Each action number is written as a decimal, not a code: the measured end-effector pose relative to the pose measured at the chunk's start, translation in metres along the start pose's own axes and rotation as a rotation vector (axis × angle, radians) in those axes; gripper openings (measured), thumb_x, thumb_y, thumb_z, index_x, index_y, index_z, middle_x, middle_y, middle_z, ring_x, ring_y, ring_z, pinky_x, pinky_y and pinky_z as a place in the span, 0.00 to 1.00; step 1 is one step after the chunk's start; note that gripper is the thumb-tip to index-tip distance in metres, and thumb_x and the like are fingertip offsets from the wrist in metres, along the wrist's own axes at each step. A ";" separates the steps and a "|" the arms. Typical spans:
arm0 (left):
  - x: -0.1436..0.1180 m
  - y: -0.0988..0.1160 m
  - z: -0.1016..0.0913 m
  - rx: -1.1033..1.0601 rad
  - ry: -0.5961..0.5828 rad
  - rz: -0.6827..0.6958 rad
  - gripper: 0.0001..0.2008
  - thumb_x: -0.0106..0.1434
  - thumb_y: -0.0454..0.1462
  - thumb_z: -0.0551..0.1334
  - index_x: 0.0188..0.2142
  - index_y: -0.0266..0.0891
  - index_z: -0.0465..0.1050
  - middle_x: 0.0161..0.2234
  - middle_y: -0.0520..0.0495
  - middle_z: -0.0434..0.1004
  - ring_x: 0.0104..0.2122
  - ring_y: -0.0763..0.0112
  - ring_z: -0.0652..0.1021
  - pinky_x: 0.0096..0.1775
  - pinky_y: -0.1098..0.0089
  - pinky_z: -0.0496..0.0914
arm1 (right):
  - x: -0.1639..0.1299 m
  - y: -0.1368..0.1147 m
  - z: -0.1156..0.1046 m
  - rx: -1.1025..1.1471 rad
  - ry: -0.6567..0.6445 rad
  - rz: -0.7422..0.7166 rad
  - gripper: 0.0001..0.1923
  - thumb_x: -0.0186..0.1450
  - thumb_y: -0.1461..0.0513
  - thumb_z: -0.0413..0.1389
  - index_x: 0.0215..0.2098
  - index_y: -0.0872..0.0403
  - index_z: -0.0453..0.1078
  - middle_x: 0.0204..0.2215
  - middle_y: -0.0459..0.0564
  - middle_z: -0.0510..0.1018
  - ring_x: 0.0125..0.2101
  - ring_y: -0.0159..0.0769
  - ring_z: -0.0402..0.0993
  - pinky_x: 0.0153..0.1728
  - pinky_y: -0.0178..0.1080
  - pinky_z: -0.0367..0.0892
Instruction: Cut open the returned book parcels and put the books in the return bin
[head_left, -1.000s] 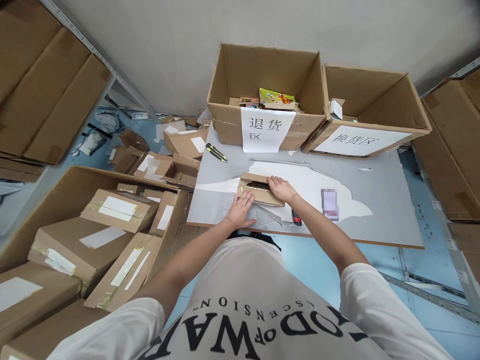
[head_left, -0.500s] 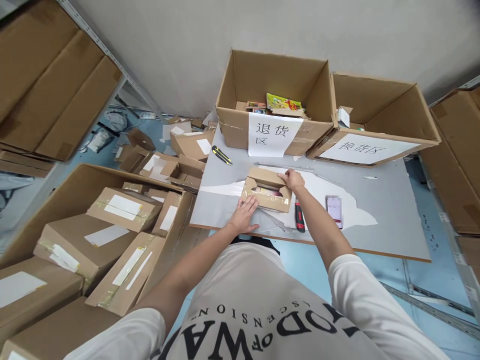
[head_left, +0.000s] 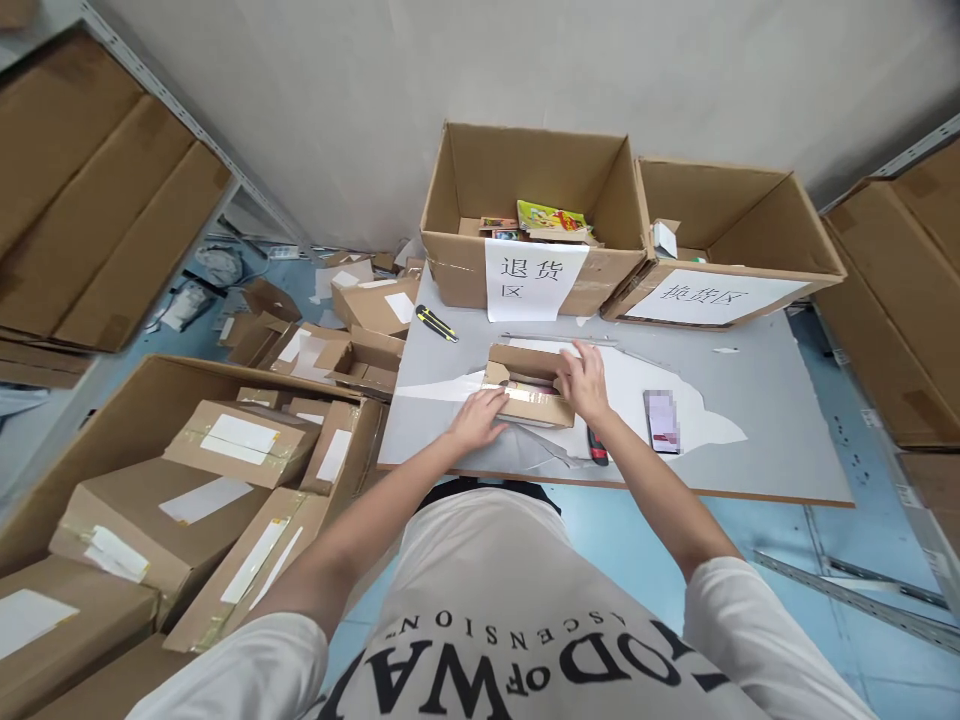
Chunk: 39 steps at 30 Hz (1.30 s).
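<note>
Head view only. Labels first: left open carton [head_left: 457, 200] at the back of the table [head_left: 772, 400] carries a white sheet reading 退货区 [head_left: 531, 278]; right open carton [head_left: 787, 215] has a sheet reading 换货区 [head_left: 705, 296]. Shirt print [head_left: 525, 660] reads upside down, "OD OF WAR" and "ASCENSION" legible, first letter cut off by a fold.

Small cardboard parcel [head_left: 525, 390] sits on the table near its front edge, top flap open, taped along the front. Left hand [head_left: 477, 418] lies flat against the parcel's front-left corner, fingers together and extended, pressing, not wrapped around it. Right hand [head_left: 583, 382] is on the parcel's right end, fingers loosely spread and curled over the top edge; not clear whether it grips the flap or just rests.

Contents of the parcel: something reddish inside, too small to identify. Red-handled tool [head_left: 595, 447] mostly hidden under the right forearm. Yellow-black box cutter [head_left: 436, 324] lies left of the parcel, apart from it. Blurred card [head_left: 661, 420] right of the right hand, unreadable. Taped parcels with white labels [head_left: 238, 438] are piled in a large carton on the left, labels illegible.
</note>
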<state>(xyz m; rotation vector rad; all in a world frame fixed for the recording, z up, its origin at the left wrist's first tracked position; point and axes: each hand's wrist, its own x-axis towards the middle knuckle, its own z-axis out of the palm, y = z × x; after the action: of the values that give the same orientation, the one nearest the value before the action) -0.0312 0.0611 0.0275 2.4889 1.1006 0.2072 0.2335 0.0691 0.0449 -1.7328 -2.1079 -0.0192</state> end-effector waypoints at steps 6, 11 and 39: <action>0.021 -0.060 -0.028 -0.050 -0.081 0.104 0.51 0.45 0.50 0.69 0.63 0.31 0.50 0.64 0.33 0.49 0.64 0.53 0.53 0.61 0.57 0.54 | -0.042 -0.001 -0.013 0.045 -0.352 -0.169 0.28 0.63 0.51 0.52 0.57 0.57 0.61 0.49 0.60 0.68 0.49 0.50 0.62 0.50 0.49 0.59; 0.034 -0.082 -0.029 -0.047 -0.241 0.146 0.48 0.50 0.45 0.68 0.64 0.37 0.47 0.66 0.36 0.46 0.64 0.59 0.54 0.59 0.61 0.58 | -0.037 0.001 -0.005 0.016 -0.444 -0.067 0.29 0.58 0.51 0.58 0.54 0.56 0.63 0.52 0.60 0.65 0.51 0.50 0.59 0.49 0.49 0.58; 0.028 -0.052 -0.039 0.170 -0.241 0.029 0.40 0.50 0.34 0.59 0.63 0.34 0.49 0.65 0.37 0.48 0.64 0.52 0.52 0.59 0.51 0.53 | -0.102 -0.025 -0.009 0.000 -0.509 -0.165 0.34 0.57 0.76 0.42 0.60 0.55 0.60 0.60 0.55 0.63 0.60 0.41 0.59 0.55 0.45 0.61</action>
<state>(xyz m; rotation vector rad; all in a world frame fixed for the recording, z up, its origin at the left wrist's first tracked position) -0.0582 0.1247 0.0397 2.5947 1.0191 -0.1827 0.2268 -0.0347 0.0265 -1.6878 -2.6003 0.4157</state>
